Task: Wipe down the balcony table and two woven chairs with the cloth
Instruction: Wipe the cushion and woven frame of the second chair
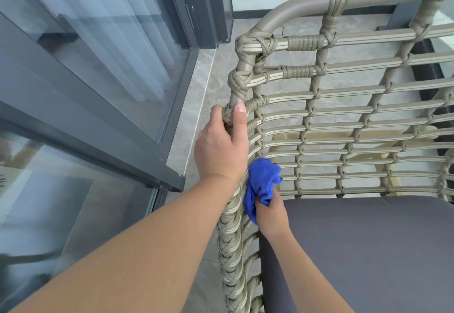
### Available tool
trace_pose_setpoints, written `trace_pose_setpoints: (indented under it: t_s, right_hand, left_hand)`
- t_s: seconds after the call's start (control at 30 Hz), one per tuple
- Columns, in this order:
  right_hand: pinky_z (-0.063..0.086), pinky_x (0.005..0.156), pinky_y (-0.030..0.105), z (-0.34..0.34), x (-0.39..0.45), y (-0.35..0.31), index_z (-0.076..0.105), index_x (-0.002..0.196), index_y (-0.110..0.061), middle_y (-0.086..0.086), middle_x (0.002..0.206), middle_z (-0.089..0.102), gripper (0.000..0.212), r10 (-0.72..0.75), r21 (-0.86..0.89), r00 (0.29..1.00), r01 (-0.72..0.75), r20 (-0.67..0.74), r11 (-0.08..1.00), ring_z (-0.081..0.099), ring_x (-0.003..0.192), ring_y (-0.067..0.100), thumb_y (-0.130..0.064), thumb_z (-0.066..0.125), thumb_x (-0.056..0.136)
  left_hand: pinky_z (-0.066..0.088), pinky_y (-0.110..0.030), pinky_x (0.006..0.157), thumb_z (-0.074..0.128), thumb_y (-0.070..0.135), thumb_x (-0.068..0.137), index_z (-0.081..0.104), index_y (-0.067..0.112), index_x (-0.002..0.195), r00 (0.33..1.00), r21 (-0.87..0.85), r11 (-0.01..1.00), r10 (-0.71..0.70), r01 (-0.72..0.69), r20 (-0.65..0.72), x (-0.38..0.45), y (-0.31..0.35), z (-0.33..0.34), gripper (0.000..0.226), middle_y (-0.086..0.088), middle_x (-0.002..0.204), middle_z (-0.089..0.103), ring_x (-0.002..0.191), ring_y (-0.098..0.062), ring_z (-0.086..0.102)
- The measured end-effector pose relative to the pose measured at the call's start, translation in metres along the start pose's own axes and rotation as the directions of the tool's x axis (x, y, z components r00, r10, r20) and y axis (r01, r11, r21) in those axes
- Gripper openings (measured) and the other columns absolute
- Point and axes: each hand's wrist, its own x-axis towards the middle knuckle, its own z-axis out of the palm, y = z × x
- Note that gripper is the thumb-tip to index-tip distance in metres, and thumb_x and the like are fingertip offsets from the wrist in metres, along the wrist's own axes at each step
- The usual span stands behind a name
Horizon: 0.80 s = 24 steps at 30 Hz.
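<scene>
Both our hands work at the woven chair (319, 121): our right hand (269, 210) clutches the bunched blue cloth (262, 182) against the inner weave above the grey cushion (368, 251); farther up, our left hand (222, 145) curls round the frame post.
</scene>
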Motion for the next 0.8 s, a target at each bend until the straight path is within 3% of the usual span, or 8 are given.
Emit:
trace_pose_setpoints:
  t_s: [0.07, 0.17, 0.27, 0.37, 0.47, 0.63, 0.73, 0.8]
  right_hand:
    - [0.043, 0.072, 0.030, -0.002, -0.005, -0.009, 0.059, 0.107, -0.028, 0.015, 0.110, 0.063, 0.030, -0.033, 0.064, 0.998, 0.036, -0.047, 0.997, 0.054, 0.079, 0.016, -0.029, 0.044, 0.081]
    - [0.051, 0.084, 0.036, -0.009, -0.017, -0.031, 0.059, 0.127, -0.027, 0.012, 0.119, 0.063, 0.048, -0.124, 0.143, 0.986, 0.140, -0.116, 0.980, 0.060, 0.088, 0.015, -0.034, 0.045, 0.082]
    - [0.052, 0.101, 0.046, -0.018, -0.031, -0.062, 0.058, 0.132, -0.027, 0.007, 0.121, 0.063, 0.047, -0.235, 0.189, 0.955, 0.268, -0.179, 0.945, 0.062, 0.107, 0.021, -0.033, 0.048, 0.087]
    - [0.048, 0.106, 0.055, -0.027, -0.039, -0.099, 0.057, 0.135, -0.027, 0.008, 0.125, 0.063, 0.045, -0.388, 0.204, 0.895, 0.431, -0.220, 0.879, 0.060, 0.119, 0.026, -0.033, 0.050, 0.092]
    - [0.045, 0.111, 0.054, -0.034, -0.041, -0.133, 0.055, 0.140, -0.026, 0.006, 0.131, 0.061, 0.046, -0.486, 0.206, 0.833, 0.541, -0.264, 0.816, 0.056, 0.127, 0.026, -0.031, 0.052, 0.094]
    - [0.047, 0.108, 0.052, -0.040, -0.037, -0.161, 0.057, 0.138, -0.024, 0.007, 0.129, 0.061, 0.044, -0.576, 0.175, 0.769, 0.629, -0.277, 0.757, 0.058, 0.123, 0.023, -0.021, 0.053, 0.094]
    - [0.053, 0.097, 0.057, -0.027, -0.026, -0.147, 0.059, 0.118, -0.027, 0.016, 0.117, 0.064, 0.032, -0.561, 0.127, 0.811, 0.581, -0.164, 0.804, 0.062, 0.106, 0.030, -0.021, 0.048, 0.088]
    - [0.054, 0.084, 0.049, -0.019, -0.021, -0.128, 0.054, 0.104, -0.032, 0.018, 0.106, 0.062, 0.027, -0.525, 0.108, 0.844, 0.535, -0.112, 0.838, 0.055, 0.090, 0.025, -0.021, 0.043, 0.081]
  left_hand:
    - [0.018, -0.034, 0.062, 0.036, 0.055, 0.104, 0.045, 0.021, 0.088, 1.000, 0.000, 1.000, 0.001, -0.001, -0.001, 0.000, 0.000, -0.001, 0.039, 0.008, 0.063, 0.049, 0.065, -0.018, 0.041]
    - [0.015, -0.033, 0.061, 0.038, 0.053, 0.105, 0.044, 0.021, 0.088, 1.000, 0.008, 1.000, -0.006, 0.007, -0.005, 0.000, 0.002, -0.001, 0.037, 0.008, 0.064, 0.048, 0.066, -0.020, 0.039]
    - [0.016, -0.034, 0.063, 0.038, 0.053, 0.105, 0.043, 0.021, 0.088, 1.000, 0.010, 1.000, -0.007, 0.007, -0.007, 0.000, 0.002, -0.001, 0.037, 0.005, 0.069, 0.051, 0.073, -0.025, 0.040]
    - [0.017, -0.033, 0.063, 0.038, 0.053, 0.105, 0.043, 0.021, 0.089, 1.000, 0.019, 1.000, -0.007, 0.007, -0.007, 0.000, 0.003, -0.002, 0.036, 0.004, 0.072, 0.052, 0.075, -0.024, 0.039]
    - [0.016, -0.031, 0.062, 0.038, 0.051, 0.105, 0.043, 0.019, 0.088, 1.000, 0.025, 1.000, 0.001, 0.000, -0.007, 0.000, 0.003, -0.003, 0.036, 0.005, 0.070, 0.048, 0.075, -0.025, 0.038]
    - [0.016, -0.032, 0.061, 0.040, 0.051, 0.106, 0.041, 0.018, 0.083, 1.000, -0.022, 1.000, -0.002, 0.002, -0.002, -0.001, 0.003, -0.002, 0.040, 0.010, 0.062, 0.047, 0.071, -0.027, 0.040]
    - [0.021, -0.034, 0.063, 0.039, 0.055, 0.103, 0.042, 0.020, 0.082, 1.000, -0.037, 0.999, -0.028, 0.028, -0.004, 0.000, 0.003, -0.002, 0.042, 0.010, 0.063, 0.049, 0.073, -0.026, 0.044]
    - [0.024, -0.034, 0.065, 0.039, 0.056, 0.104, 0.043, 0.020, 0.083, 0.999, -0.022, 0.999, -0.049, 0.049, -0.004, 0.001, 0.003, -0.002, 0.042, 0.010, 0.065, 0.049, 0.077, -0.026, 0.044]
